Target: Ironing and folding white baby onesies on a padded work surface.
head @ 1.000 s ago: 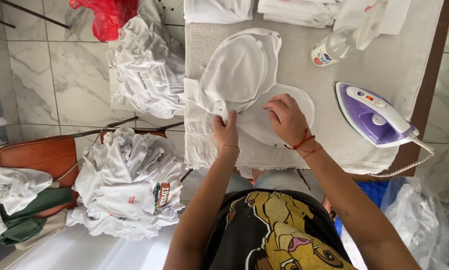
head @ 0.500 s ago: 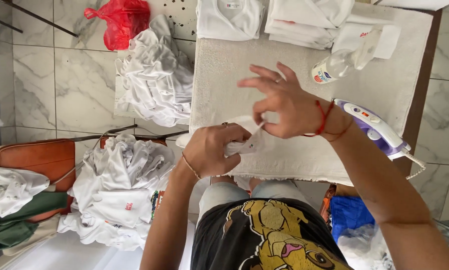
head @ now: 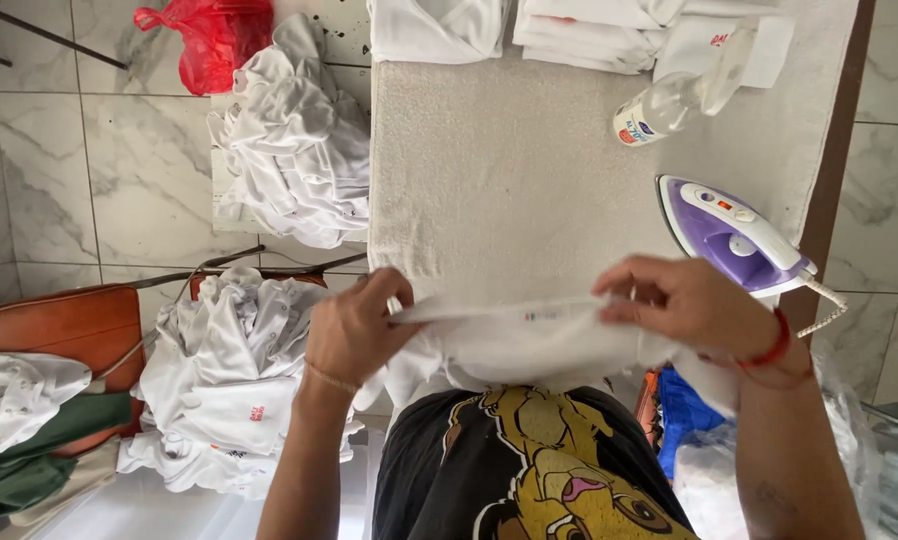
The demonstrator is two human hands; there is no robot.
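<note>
The left hand [head: 354,335] and the right hand [head: 684,305] each pinch one end of a soft white cloth garment [head: 529,345]. Both hands are closed tight on it. The garment is pulled out flat between them, right above the near edge of the bench with the pale grey towel cover [head: 509,190]. It hangs just in front of the person's black shirt with a yellow cartoon picture [head: 529,460].

A purple and white iron [head: 734,235] sits on the bench, just beyond the right hand. A clear plastic spray bottle [head: 669,105] lies farther up the bench from the iron. Folded white clothes [head: 589,25] are stacked at the far end of the bench.

To the left of the bench are two heaps of crumpled white clothes [head: 294,155], one far and one near the left hand. A red plastic bag [head: 214,35] sits past the far heap. A brown leather seat [head: 64,330] stands left of the near heap.
</note>
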